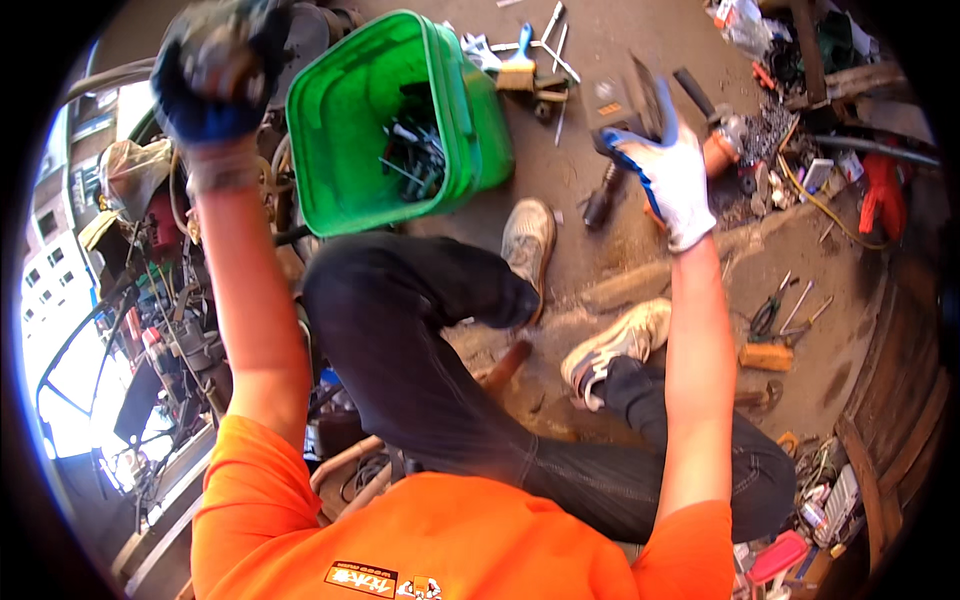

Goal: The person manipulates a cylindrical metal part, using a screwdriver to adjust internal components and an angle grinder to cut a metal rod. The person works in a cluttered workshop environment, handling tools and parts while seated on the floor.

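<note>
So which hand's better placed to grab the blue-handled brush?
Right hand, I'd say: it's nearer the brush, on the same side of the green bucket. Left hand is across the bucket, apparently gripping a blurred object.

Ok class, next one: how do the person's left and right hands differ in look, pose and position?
Look: the left hand shows mostly dark blue glove; the right hand shows a white back with blue fingers.
Pose: the left hand appears curled around a blurred brownish object; the right hand has its visible fingers spread.
Position: the left hand is left of the green bucket, the right hand right of it.
Shared: both are gloved.
</note>
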### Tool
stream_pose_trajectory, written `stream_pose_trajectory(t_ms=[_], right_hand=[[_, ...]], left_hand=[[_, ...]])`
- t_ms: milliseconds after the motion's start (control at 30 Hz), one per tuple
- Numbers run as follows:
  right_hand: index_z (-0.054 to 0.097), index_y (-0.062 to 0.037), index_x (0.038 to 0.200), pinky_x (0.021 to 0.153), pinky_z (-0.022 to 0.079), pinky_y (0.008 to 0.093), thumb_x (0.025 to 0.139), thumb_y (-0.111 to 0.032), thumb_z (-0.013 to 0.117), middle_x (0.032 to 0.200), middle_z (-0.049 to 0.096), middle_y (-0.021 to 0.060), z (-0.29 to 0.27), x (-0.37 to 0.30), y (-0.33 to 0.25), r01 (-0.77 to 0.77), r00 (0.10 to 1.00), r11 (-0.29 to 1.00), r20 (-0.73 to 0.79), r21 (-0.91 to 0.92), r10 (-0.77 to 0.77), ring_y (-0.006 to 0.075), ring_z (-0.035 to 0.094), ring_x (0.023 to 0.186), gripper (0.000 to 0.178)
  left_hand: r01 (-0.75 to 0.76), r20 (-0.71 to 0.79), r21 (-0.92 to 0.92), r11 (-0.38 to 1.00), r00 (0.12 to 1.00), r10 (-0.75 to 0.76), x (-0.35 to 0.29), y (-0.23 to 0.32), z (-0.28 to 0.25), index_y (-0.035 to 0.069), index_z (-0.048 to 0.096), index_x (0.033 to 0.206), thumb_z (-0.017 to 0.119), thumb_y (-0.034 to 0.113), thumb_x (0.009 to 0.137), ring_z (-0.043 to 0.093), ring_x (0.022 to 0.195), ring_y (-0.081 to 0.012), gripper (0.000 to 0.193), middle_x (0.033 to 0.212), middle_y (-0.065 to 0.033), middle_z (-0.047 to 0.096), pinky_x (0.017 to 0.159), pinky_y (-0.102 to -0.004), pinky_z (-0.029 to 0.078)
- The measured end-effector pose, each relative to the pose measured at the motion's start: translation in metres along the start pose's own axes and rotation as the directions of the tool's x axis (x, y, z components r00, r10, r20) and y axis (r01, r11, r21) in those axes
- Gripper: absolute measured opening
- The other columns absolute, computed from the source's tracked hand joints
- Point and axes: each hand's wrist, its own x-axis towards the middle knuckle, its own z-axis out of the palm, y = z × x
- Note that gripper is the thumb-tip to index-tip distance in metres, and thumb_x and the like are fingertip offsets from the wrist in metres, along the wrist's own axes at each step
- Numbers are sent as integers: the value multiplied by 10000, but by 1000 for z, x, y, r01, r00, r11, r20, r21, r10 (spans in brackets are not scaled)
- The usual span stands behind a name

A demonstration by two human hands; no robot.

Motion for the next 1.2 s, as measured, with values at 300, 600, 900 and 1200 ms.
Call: stream_pose_trajectory(t_ms=[300,600,900,1200], right_hand=[[283,-174,1571,777,590,540,844,-104,751,1148,676,112,-27,3,144,-414,815,772,-181,483,550,295,683,984,867],[307,-144,1552,802,591,525,857,-97,736,1137,666,122,-33,19,129,-271,883,784,-180,558,434,299,697,956,818],[699,-98,1137,883,575,506,937,-214,679,1024,733,80,-161,7,-28,-145,951,898,-191,415,242,253,718,934,232],[598,-42,1319,1042,470,619,1008,-216,550,1404,578,160,-203,-188,-220,106,949,847,-309,521,72,368,567,1279,360]], left_hand=[[313,-223,783,537,948,-226,-84,-35,-20,39,511,1375,756,204,764,645,801,-140,679,1066,-103,647,729,-304,553],[40,-198,918,-395,908,-369,-33,-192,-102,80,463,1413,797,215,712,595,1200,-390,788,1335,-216,594,1020,-417,483],[-11,-231,883,-469,860,-455,-33,-239,-169,35,426,1484,754,250,769,508,1337,-374,815,1491,-242,465,1131,-399,406],[-624,548,724,-294,779,-305,39,-213,181,59,617,1269,740,301,872,628,1122,-371,481,1224,-191,651,977,-407,498]])
